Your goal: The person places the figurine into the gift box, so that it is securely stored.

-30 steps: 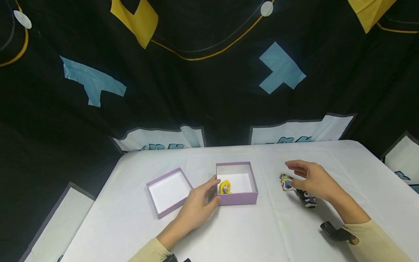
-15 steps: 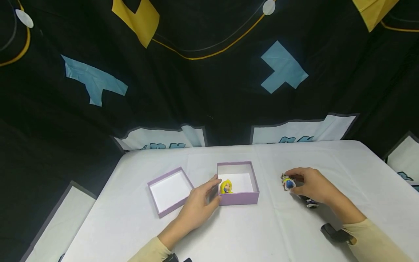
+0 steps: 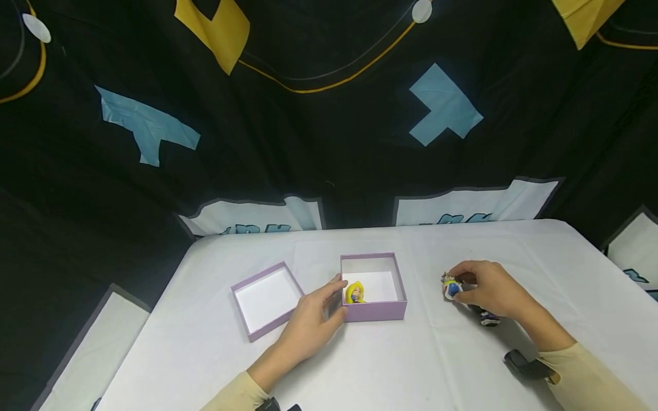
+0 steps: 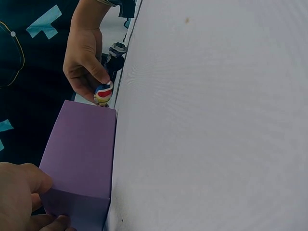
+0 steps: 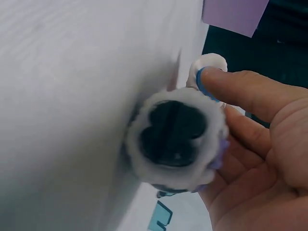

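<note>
My right hand pinches a small toy figurine in blue, white and yellow between thumb and fingers, at the table's right. Partly under that hand lies a second figurine, dark with purple; its round white-edged base looms large in the right wrist view. My left hand grips the left side of a purple box near its front corner, thumb on the front wall. Inside the box, at its left, is a yellow-haired figurine; its lower part is hidden by the front wall.
A matching purple lid lies inside up, left of the box. Both rest on a white-covered table. A dark patterned curtain hangs behind the table's far edge.
My right hand has lowered slightly and its fingers have closed on the blue and white figurine. The left hand and the box have stayed put.
</note>
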### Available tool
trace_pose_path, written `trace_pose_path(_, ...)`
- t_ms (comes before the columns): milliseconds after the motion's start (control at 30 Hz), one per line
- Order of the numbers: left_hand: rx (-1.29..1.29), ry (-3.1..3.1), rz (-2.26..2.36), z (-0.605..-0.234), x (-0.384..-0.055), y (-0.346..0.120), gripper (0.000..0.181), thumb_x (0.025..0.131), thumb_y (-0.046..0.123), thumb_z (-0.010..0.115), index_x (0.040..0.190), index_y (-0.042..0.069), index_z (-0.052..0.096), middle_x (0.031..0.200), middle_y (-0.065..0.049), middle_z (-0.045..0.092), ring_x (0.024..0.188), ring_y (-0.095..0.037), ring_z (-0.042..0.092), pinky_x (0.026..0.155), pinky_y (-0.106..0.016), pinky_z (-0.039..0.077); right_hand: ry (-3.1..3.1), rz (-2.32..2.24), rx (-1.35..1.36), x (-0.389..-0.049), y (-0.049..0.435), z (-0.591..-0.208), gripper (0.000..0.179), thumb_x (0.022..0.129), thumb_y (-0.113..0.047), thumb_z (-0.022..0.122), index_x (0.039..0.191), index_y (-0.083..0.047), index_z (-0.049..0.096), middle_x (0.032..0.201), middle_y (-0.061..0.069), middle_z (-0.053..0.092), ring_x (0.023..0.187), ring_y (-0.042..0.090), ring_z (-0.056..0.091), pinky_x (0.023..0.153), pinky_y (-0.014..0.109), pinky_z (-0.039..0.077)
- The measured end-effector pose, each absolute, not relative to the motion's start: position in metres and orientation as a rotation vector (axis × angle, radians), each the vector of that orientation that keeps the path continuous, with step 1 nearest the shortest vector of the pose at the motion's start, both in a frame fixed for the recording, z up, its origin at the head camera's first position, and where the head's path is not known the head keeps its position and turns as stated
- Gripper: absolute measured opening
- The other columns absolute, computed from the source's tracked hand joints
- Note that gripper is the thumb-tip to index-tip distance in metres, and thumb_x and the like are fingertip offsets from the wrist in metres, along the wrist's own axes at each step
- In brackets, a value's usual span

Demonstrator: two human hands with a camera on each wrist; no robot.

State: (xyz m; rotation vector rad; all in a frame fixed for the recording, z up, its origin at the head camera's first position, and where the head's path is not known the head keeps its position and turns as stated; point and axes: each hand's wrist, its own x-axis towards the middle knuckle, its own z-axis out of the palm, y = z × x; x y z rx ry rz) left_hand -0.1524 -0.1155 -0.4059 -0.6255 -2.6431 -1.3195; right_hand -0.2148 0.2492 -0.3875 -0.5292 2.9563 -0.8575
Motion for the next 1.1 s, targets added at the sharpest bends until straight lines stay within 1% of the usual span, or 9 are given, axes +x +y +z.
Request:
trace_pose_path(167,-0.614,-2.658,-1.306,-0.405,-0.152,-0.115,0.050,0.091,0.014,0.065,0.138,0.007,0.052,0.150,-0.010,0.041,0.133,-0.020,0.043,0.106,-0.031,0.040,2.981,-0.856,-0.560,-0.214,0.246,-0.380,0.038,0.076,-0.013,0.082,0.110,-0.007,0.068,0.109,0.008,0.070,0.103,0.032,0.065,0.088,0.055,0.053)
trace_pose_path(333,-0.608,-2.664,-1.291,-0.405,-0.151,-0.115,0.049,0.091,0.014,0.066,0.138,0.008,0.052,0.150,-0.010,0.041,0.133,-0.021,0.044,0.107,-0.032,0.039,2.989,-0.896,-0.616,-0.212,0.240,-0.371,0.035,0.076,-0.015,0.083,0.108,-0.011,0.069,0.107,0.002,0.070,0.103,0.029,0.066,0.090,0.055,0.052)
trace_pose_path(500,-0.614,-2.657,-1.285,-0.404,-0.151,-0.115,0.049,0.092,0.013,0.065,0.138,0.007,0.052,0.149,-0.011,0.041,0.133,-0.021,0.044,0.106,-0.032,0.040,2.986,-0.943,-0.649,-0.211,0.229,-0.363,0.034,0.077,-0.018,0.083,0.107,-0.013,0.070,0.108,0.000,0.070,0.104,0.028,0.066,0.091,0.054,0.052)
trace_pose_path(700,-0.625,-2.649,-1.280,-0.406,-0.152,-0.115,0.049,0.091,0.013,0.066,0.138,0.006,0.052,0.149,-0.011,0.041,0.133,-0.021,0.043,0.107,-0.032,0.040,2.967,-0.988,-0.704,-0.212,0.214,-0.354,0.033,0.076,-0.017,0.083,0.107,-0.015,0.070,0.109,-0.002,0.070,0.106,0.025,0.066,0.093,0.051,0.052)
trace_pose_path(933,-0.632,-2.642,-1.269,-0.406,-0.152,-0.115,0.049,0.092,0.013,0.066,0.138,0.005,0.052,0.149,-0.012,0.042,0.132,-0.021,0.044,0.106,-0.031,0.041,2.942,-1.026,-0.800,-0.210,0.193,-0.345,0.036,0.075,-0.016,0.085,0.107,-0.016,0.069,0.109,-0.007,0.069,0.102,0.018,0.067,0.092,0.043,0.054)
trace_pose_path(1100,-0.632,-2.638,-1.271,-0.406,-0.152,-0.116,0.049,0.092,0.013,0.065,0.138,0.006,0.052,0.149,-0.013,0.042,0.132,-0.021,0.045,0.105,-0.030,0.041,2.919,-1.041,-0.813,-0.208,0.179,-0.341,0.038,0.074,-0.015,0.085,0.108,-0.015,0.069,0.110,-0.005,0.068,0.101,0.017,0.067,0.092,0.042,0.054)
